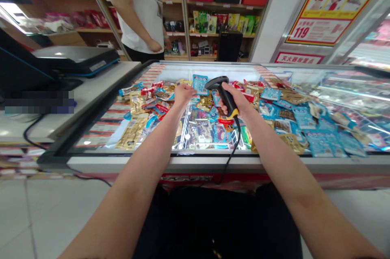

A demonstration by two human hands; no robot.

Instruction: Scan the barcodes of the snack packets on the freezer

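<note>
The fingers of the left hand [184, 95] were together, pinched on the lower left corner of a blue packet [200, 83], which stood upright above the heaped goods. The fingers of the right hand [237, 100] were wrapped round the handle of a black and yellow scanner [226, 96]. The scanner's head pointed leftward, close to the right edge of the blue packet; whether the two touched could not be told.

A black cable [237, 135] dropped from the base of the handle and hung over the front edge of a chest freezer [122, 162]. Gold packets [131, 134] lay left of the hands, red packets [162, 107] nearer the left wrist, and many flat blue packets [323, 142] to the right, all on the freezer's glass. Between the forearms, white wire baskets [185, 131] held further goods.

Further left, a white tabletop [95, 90] carried a scale [79, 58]. Behind the freezer, a person in a white T-shirt [138, 13] stood before wooden shelves [228, 4] stocked with bags and boxes. A yellow and red notice [332, 11] marked 119 hung at the upper right.
</note>
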